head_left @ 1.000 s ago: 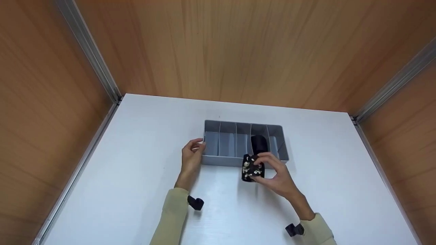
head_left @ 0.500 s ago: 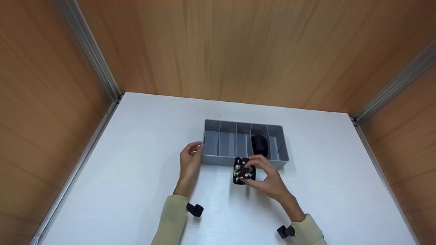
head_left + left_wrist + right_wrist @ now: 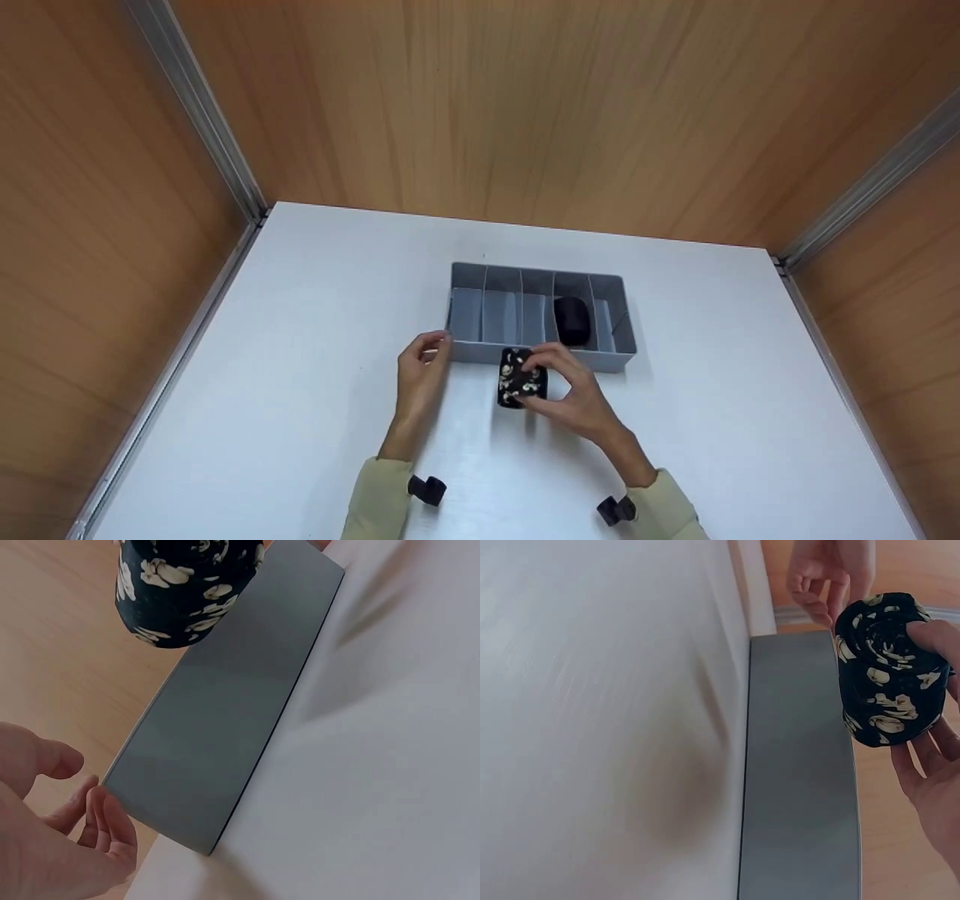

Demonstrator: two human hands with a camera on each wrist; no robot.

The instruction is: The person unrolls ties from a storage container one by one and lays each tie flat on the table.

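Note:
My right hand (image 3: 581, 397) pinches a rolled-up dark cloth with a pale floral print (image 3: 517, 379), thumb on one end and fingers on the other. It hovers at the front of a grey divided organizer box (image 3: 540, 356); in the right wrist view the cloth roll (image 3: 889, 682) shows its spiral end. My left hand (image 3: 420, 382) is at the box's front left corner, with loosely bent fingers touching it in the left wrist view and the thumb apart. A plain black roll (image 3: 572, 321) lies in the compartment second from the right.
The box stands on a white table (image 3: 300, 360), its other compartments showing bare floors. A wooden back wall (image 3: 480, 112) rises behind, with wooden side panels at left and right. Small black cameras (image 3: 427, 490) sit on both wrists.
My right hand has carried the floral cloth roll leftward along the front of the box. My left hand has slid down the box's left side toward its front corner.

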